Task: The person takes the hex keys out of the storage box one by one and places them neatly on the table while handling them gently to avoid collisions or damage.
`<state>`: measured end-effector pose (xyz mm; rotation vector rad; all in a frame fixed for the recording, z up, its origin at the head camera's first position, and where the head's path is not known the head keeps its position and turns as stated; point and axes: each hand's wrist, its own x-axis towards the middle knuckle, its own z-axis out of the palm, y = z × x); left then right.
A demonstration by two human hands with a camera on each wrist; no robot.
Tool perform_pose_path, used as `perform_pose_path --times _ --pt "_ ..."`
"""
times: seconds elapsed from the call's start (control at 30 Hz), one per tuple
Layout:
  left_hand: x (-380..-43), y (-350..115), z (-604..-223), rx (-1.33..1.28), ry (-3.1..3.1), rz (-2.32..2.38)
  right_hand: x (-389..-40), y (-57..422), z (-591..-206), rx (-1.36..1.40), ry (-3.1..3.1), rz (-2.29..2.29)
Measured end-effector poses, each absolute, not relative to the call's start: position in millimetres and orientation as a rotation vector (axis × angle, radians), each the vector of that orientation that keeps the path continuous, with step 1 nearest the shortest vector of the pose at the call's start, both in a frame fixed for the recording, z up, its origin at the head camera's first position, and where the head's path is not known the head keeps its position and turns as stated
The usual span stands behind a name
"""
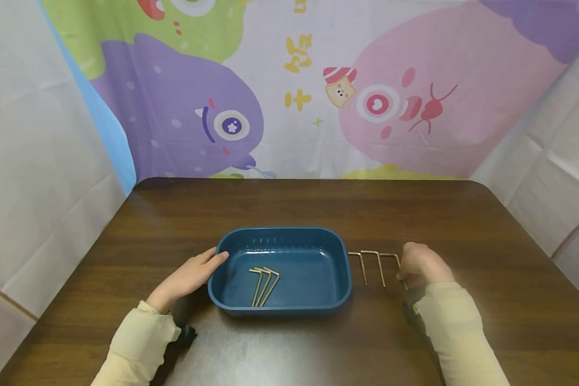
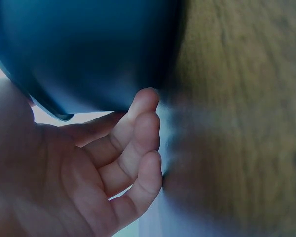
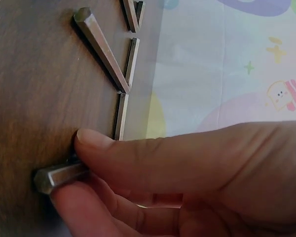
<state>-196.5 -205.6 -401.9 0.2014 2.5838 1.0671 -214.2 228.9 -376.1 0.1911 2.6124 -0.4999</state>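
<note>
A blue rectangular basin (image 1: 309, 279) stands on the table with three L-shaped hex keys (image 1: 270, 290) inside, toward its left front. My left hand (image 1: 190, 276) grips the basin's left end, thumb over the rim; in the left wrist view the other fingers (image 2: 147, 133) lie along the outer wall, near the tabletop. To the right of the basin, two more hex keys (image 1: 380, 271) lie side by side. At the right end of that row, my right hand (image 1: 424, 262) pinches a third hex key (image 3: 64, 175) between thumb and index finger, close to the table surface.
The dark wooden table (image 1: 289, 206) reaches back to a hanging cloth (image 1: 299, 145) printed with cartoon figures. Pale fabric walls (image 1: 38, 134) flank the table on both sides.
</note>
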Motion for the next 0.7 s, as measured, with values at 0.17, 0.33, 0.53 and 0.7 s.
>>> perform_pose_path --times 0.17,0.33,0.53,0.7 --pt "-196.4 -205.6 -401.9 0.200 2.580 1.068 -214.9 228.5 -376.0 0.215 2.602 -0.514" --pt "-196.2 -205.4 -401.3 0.204 2.589 1.083 -215.8 228.3 -375.5 0.208 2.584 -0.491" --pt "-195.2 -204.9 -400.7 0.216 2.594 1.090 -215.9 229.0 -375.7 0.196 2.572 -0.481" --pt "-195.3 -204.5 -400.6 0.209 2.595 1.095 -214.7 229.8 -375.0 0.194 2.562 -0.508"
